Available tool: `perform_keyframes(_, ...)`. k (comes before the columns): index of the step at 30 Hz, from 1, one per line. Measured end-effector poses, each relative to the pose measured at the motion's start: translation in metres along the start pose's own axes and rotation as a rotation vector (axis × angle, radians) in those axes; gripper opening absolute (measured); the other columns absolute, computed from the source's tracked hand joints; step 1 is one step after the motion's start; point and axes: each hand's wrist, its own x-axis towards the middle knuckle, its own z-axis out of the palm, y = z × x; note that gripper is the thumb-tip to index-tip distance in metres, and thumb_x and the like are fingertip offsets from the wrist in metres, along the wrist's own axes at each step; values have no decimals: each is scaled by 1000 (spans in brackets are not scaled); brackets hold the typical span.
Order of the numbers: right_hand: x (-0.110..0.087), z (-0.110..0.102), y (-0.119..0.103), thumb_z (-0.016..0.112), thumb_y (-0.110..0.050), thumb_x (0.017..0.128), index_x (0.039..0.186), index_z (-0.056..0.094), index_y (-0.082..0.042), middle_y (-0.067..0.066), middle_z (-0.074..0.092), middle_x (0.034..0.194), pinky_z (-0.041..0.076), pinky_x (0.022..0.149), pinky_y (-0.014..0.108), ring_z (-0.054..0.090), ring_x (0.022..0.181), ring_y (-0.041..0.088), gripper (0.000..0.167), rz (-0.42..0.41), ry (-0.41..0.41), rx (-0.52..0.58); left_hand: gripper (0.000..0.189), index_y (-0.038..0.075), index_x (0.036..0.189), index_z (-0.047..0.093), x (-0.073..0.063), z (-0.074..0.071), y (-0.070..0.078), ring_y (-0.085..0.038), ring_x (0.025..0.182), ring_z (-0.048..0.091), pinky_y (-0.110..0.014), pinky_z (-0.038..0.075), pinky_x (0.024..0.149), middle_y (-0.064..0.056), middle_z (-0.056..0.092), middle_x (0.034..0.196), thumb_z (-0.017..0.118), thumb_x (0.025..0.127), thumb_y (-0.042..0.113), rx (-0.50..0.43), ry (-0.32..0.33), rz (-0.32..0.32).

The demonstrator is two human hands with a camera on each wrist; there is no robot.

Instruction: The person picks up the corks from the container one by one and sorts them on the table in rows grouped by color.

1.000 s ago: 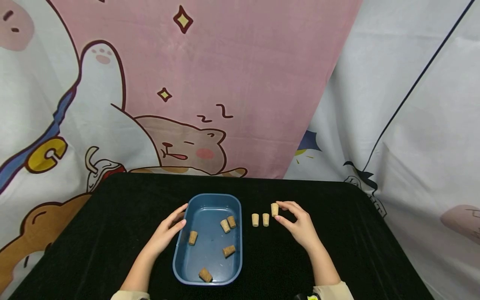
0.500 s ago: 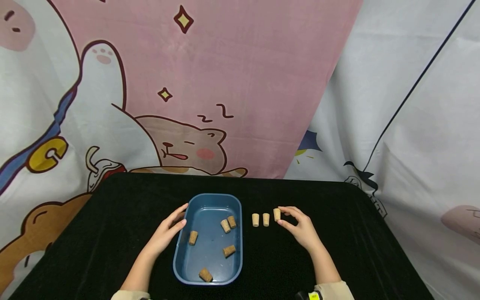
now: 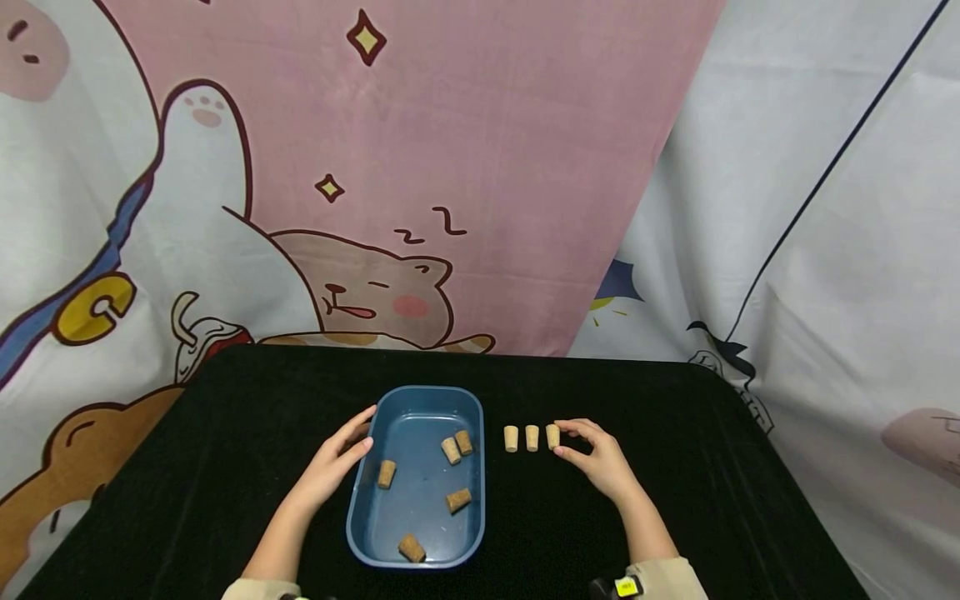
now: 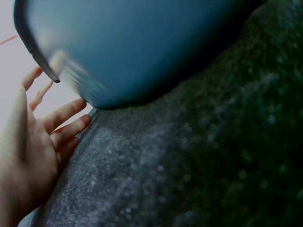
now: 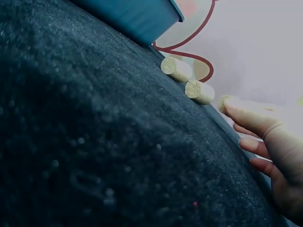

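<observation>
A pale cork stopper (image 3: 552,437) is pinched between the thumb and index finger of my right hand (image 3: 602,458). It lines up with two other pale corks, one at the left (image 3: 511,439) and one in the middle (image 3: 532,438), on the black cloth. In the right wrist view the thumb hides most of the held cork (image 5: 222,102). My left hand (image 3: 330,467) rests against the left side of a blue tray (image 3: 476,475), fingers extended along its wall. Inside the tray lie several corks, some darker brown, such as the one near its front (image 3: 411,547).
A black cloth (image 3: 675,433) covers the table under the tray and corks. Behind its far edge hangs a pink and white curtain (image 3: 510,167) with cartoon animals.
My right hand has come down slightly toward the near side, bringing the held cork level with the other two in the row. My left hand and the tray have stayed put.
</observation>
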Motion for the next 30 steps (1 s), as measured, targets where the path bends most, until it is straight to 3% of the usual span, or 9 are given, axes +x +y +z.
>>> perform_keyframes(6,1,1,2,76,-23,80,120,65,-16,2,61,118,38,96,59,54,109,26,42,17,4,-15,51,8,148,34,-5,1,18,-45,126,41,-58,38,98,-27,42,140,49,101,20,10,-4,-12)
perform_keyframes(18,2,2,0,77,-21,79,120,65,-19,1,60,120,40,96,56,53,113,25,43,58,-30,-82,52,6,148,34,-4,1,15,-45,126,41,-58,38,98,-27,41,141,50,101,20,19,-2,-7)
perform_keyframes(26,3,1,1,78,-24,79,123,63,-18,1,59,122,42,95,54,53,113,25,48,47,-40,-104,51,17,149,35,5,0,-16,-41,127,42,-57,39,98,-22,42,143,50,101,26,14,12,-5)
perform_keyframes(30,2,-2,-4,78,-25,78,127,61,-17,2,59,122,42,94,54,54,111,24,52,31,-23,-97,51,19,148,36,6,-1,-21,-40,126,43,-56,40,97,-21,44,142,51,100,28,18,14,15)
